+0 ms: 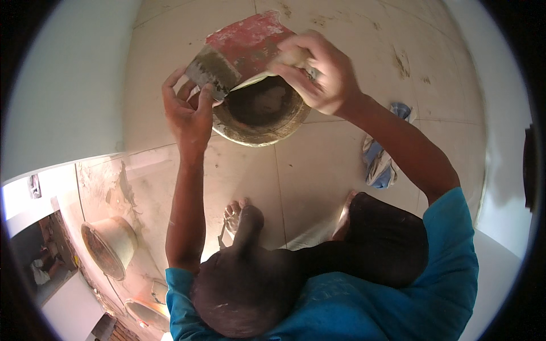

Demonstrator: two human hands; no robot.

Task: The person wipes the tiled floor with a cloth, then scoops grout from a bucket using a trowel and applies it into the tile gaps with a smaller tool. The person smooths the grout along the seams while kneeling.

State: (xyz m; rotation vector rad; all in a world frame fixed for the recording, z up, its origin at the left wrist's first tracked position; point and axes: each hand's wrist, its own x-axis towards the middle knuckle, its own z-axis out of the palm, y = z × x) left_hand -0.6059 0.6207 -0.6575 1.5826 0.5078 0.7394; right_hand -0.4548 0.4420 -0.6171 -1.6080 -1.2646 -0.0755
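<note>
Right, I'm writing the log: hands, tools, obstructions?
Left hand holds grey scraper. Right hand holds red board. Bucket beneath. Blue-white cloth right, clear of hands.

Noted pale tiled floor [318, 165], stained in patches; saw grimy round basin [259, 137], crumpled blue-and-white cloth [380, 165] right, pale bucket [124, 238] left.

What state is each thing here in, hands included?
Left hand, gripping the grey plate
Right hand, closed around a pale handle-like part, slightly blurred
Grey plate, coated, against the red plate
Red plate, smeared, ragged at its far edge
Near bucket, uncovered, crusted inside
Cloth, crumpled on the floor
Pale bucket, uncovered, brownish inside
</note>
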